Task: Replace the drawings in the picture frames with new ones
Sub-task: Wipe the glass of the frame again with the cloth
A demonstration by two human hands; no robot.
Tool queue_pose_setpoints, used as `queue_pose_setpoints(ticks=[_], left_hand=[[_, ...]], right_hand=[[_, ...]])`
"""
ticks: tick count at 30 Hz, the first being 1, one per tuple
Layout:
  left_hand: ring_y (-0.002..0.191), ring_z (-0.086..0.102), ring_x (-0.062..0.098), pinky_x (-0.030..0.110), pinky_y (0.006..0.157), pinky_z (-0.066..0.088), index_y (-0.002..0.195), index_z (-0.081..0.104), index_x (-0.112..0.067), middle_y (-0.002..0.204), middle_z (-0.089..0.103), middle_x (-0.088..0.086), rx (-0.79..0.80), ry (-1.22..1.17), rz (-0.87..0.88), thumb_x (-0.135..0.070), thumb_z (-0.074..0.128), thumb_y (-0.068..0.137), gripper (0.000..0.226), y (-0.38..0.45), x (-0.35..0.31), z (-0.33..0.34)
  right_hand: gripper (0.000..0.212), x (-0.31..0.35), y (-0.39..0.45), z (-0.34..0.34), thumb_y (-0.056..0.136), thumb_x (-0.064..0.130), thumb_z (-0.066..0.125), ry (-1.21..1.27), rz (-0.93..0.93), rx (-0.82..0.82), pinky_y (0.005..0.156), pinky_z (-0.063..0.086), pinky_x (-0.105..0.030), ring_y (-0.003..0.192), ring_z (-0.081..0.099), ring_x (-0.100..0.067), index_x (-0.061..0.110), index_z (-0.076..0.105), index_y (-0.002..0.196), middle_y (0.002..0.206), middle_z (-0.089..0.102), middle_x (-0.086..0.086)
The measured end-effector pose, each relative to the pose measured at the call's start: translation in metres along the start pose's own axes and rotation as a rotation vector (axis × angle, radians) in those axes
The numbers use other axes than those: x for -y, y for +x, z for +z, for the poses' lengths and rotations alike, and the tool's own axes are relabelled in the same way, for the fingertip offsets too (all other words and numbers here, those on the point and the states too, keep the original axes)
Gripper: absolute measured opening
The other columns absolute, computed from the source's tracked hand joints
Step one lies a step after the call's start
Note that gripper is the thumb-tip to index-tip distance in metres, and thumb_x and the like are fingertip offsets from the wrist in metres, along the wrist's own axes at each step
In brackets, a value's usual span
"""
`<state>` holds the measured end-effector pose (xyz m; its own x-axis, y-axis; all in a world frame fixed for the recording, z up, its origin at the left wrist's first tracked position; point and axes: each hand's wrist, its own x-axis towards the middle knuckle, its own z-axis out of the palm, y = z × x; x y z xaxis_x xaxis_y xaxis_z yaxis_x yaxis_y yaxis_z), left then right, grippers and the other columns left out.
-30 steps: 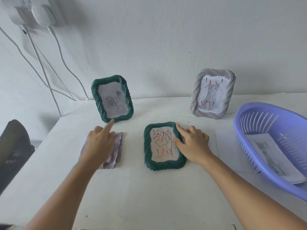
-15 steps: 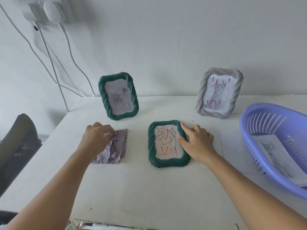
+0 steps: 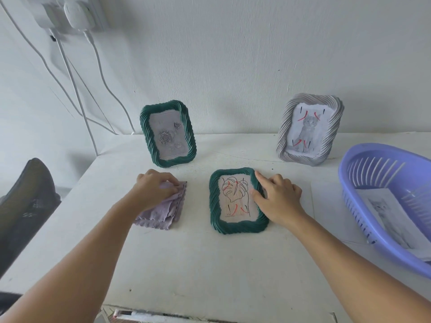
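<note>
Left hand curls fingers on folded purple cloth; right hand rests fingers, slightly spread, on right edge of flat green frame w/ leaf drawing under fingertips; step prob. wiping glass; next: lift cloth, bring across to frame.

Left hand grips purple cloth; right hand rests on flat green frame, white table.

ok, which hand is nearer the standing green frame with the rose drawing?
Left. The left hand grips the purple cloth just in front of the standing green frame. The right hand rests on the flat green frame, farther to the right.
</note>
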<state>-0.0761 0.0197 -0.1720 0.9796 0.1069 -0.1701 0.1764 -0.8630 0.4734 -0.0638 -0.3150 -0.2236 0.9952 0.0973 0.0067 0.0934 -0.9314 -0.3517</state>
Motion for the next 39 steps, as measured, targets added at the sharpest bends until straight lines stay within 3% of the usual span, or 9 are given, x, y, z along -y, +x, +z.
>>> queue_pose_setpoints(ticks=[6,9,14,20,23,28,31,34,39], left_hand=[[0.124,0.039,0.032,0.048,0.106,0.034,0.135,0.056,-0.035,0.126,0.055,0.009,-0.302,-0.007,-0.160,-0.058,0.061,0.092,0.049,-0.005,0.029,-0.009],[0.129,0.038,0.036,0.048,0.106,0.035,0.127,0.059,-0.030,0.132,0.057,0.012,-0.157,0.145,-0.368,-0.069,0.049,0.089,0.055,-0.007,0.051,-0.016],[0.095,0.063,0.028,0.038,0.078,0.051,0.101,0.062,-0.025,0.102,0.070,0.005,-0.068,-0.271,-0.346,-0.037,0.066,0.093,0.015,-0.016,0.048,-0.017],[0.066,0.051,0.023,0.031,0.058,0.039,0.103,0.057,-0.036,0.081,0.065,0.004,-0.128,-0.353,-0.035,-0.034,0.056,0.102,0.003,-0.031,0.016,-0.028],[0.071,0.060,0.018,0.033,0.063,0.047,0.112,0.061,-0.046,0.085,0.069,-0.004,-0.140,-0.288,0.134,-0.032,0.057,0.102,0.017,-0.040,-0.011,-0.038],[0.079,0.062,0.022,0.032,0.073,0.051,0.133,0.058,-0.053,0.091,0.069,-0.008,-0.047,-0.337,0.317,-0.030,0.062,0.100,0.040,-0.053,-0.056,-0.042],[0.068,0.055,0.008,0.019,0.065,0.046,0.144,0.044,-0.054,0.082,0.066,-0.012,-0.021,-0.363,0.385,-0.030,0.064,0.099,0.055,-0.059,-0.073,-0.038],[0.073,0.061,0.008,0.022,0.070,0.051,0.149,0.034,-0.055,0.089,0.069,-0.009,-0.005,-0.451,0.344,-0.041,0.071,0.091,0.070,-0.060,-0.077,-0.032],[0.100,0.072,0.027,0.049,0.101,0.054,0.137,0.052,-0.026,0.104,0.076,0.012,0.189,-0.693,0.122,-0.038,0.083,0.083,0.063,-0.061,-0.062,-0.011]], right_hand=[[0.060,-0.001,0.000,-0.001,0.100,0.060,0.038,0.003,-0.001,0.007,0.110,0.023,-0.044,0.124,0.043,-0.022,0.044,0.026,0.156,0.125,0.047,0.004],[0.059,-0.001,0.000,-0.001,0.099,0.059,0.038,0.003,-0.003,0.009,0.109,0.023,-0.043,0.123,0.043,-0.022,0.045,0.027,0.156,0.125,0.047,0.004],[0.059,0.001,0.001,-0.001,0.099,0.058,0.041,0.004,0.002,0.000,0.110,0.023,-0.044,0.125,0.043,-0.023,0.045,0.029,0.156,0.127,0.047,0.003],[0.066,0.014,-0.003,-0.012,0.097,0.063,0.043,0.125,0.023,-0.053,0.112,0.023,-0.049,0.126,0.039,-0.028,0.046,0.021,0.157,0.132,0.043,-0.002],[0.070,0.040,-0.004,-0.031,0.097,0.060,0.049,0.293,-0.203,-0.080,0.114,0.025,-0.047,0.130,0.039,-0.022,0.044,0.017,0.158,0.135,0.044,0.002],[0.084,0.083,-0.005,-0.055,0.094,0.053,0.062,0.710,-0.380,0.252,0.108,0.032,-0.025,0.139,0.034,0.003,0.061,0.003,0.153,0.151,0.041,0.020],[0.082,0.087,-0.003,-0.054,0.095,0.043,0.068,0.906,-0.369,0.319,0.095,0.045,-0.025,0.120,0.055,0.001,0.053,0.014,0.156,0.127,0.063,0.019],[0.068,0.083,-0.001,-0.049,0.095,0.034,0.070,1.016,-0.323,0.227,0.091,0.051,-0.037,0.089,0.063,-0.010,0.046,0.036,0.152,0.091,0.065,0.012],[0.059,0.067,-0.001,-0.049,0.094,0.037,0.068,1.085,-0.224,0.120,0.090,0.050,-0.030,0.088,0.062,-0.009,0.052,0.042,0.145,0.090,0.062,0.002]])
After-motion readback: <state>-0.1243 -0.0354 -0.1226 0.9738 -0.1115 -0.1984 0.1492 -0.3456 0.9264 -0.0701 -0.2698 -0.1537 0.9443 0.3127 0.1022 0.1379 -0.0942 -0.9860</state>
